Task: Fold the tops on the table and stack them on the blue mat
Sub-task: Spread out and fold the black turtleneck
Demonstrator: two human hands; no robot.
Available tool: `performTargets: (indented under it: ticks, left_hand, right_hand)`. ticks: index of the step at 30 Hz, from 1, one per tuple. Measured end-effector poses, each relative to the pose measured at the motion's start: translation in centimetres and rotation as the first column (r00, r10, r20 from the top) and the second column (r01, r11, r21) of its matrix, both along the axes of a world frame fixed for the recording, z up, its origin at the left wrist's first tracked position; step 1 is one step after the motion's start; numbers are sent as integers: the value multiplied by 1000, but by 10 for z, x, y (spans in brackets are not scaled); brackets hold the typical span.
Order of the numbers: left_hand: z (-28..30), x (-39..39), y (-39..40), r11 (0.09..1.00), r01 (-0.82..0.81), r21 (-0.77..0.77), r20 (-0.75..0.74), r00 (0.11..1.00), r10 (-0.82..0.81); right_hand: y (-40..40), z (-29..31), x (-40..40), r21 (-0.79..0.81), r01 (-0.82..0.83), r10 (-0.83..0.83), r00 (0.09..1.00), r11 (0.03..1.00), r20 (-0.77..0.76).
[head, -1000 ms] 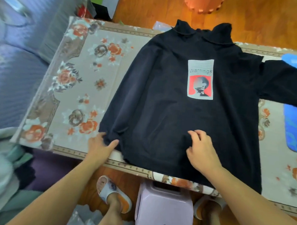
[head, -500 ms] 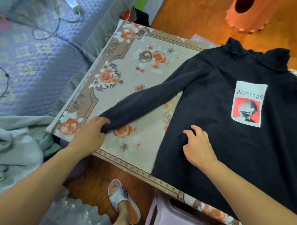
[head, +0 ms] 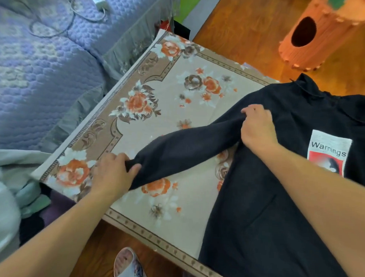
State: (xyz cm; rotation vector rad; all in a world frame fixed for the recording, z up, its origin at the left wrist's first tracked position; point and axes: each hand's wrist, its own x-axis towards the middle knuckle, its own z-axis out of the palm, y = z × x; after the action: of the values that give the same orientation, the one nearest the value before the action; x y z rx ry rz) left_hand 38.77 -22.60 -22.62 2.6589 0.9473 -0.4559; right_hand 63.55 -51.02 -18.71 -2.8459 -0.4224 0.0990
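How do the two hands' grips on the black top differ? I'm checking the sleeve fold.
The left hand pinches the sleeve's cuff end, near the table's front edge; the right hand bunches fabric up at the shoulder. The left hand is lower left in view, the right farther up, nearer the collar. Both grip the same black top, holding its sleeve stretched between them.

My black top point(head: 268, 203) bears a white-and-red patch point(head: 329, 153); the beige tablecloth point(head: 156, 137) shows orange flowers beside a lilac quilt point(head: 35, 71).
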Motion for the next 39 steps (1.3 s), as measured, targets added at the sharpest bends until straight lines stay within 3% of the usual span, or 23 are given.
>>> performTargets:
  ticks: [2,4,6,9,13,14,17,19,21,23,25,27,30,34,39]
  left_hand:
    - [6,3,1,983,174,-64,-64,982,-179]
    - [14,2,1,935,306,-180,-51,946,-319]
    - [24,-2,9,884,318,-342,6,942,-336]
    - [48,-3,38,812,205,-547,58,977,-207]
    - [74,12,85,670,-12,-742,161,968,195]
    - [76,18,94,661,-39,-749,135,968,210]
    - [71,50,124,877,27,-480,170,983,63]
    - [68,81,146,969,-69,-237,331,932,148]
    - [68,109,152,968,-251,-24,420,876,238]
    - [62,121,124,958,-250,142,229,950,213]
    - [47,116,70,985,-89,147,109,991,73]
    - [30,103,3,987,125,100,112,984,-136]
    - [13,100,-91,945,325,-20,163,934,-318]
    - [-4,118,-200,896,436,-83,324,862,-390]
    - [-35,133,-266,861,485,155,206,836,-508]
  right_hand:
    - [11,-3,33,-70,-32,31,999,997,-17]
    - [22,-12,58,-229,-119,89,987,966,-137]
    - [27,-24,73,-395,-225,125,956,891,-264]
    - [27,-34,83,-494,-263,145,953,829,-265]
    - [32,-15,98,-545,-195,122,978,816,-167]
    - [34,-6,102,-514,-167,109,984,841,-142]
    - [43,19,114,-252,-25,34,999,967,33]
    - [52,28,124,-85,82,-74,993,993,88]
    - [59,28,123,107,153,-145,986,982,-84]
    - [55,20,102,242,158,-69,938,957,-340]
    - [35,12,66,229,110,4,895,967,-446]
    - [1,3,38,196,33,49,916,980,-397]
    - [-71,-3,11,118,66,-32,962,991,-272]
    - [-189,2,-7,-108,207,-224,956,972,-191]
    - [-292,-9,-23,-229,338,-390,886,913,-249]
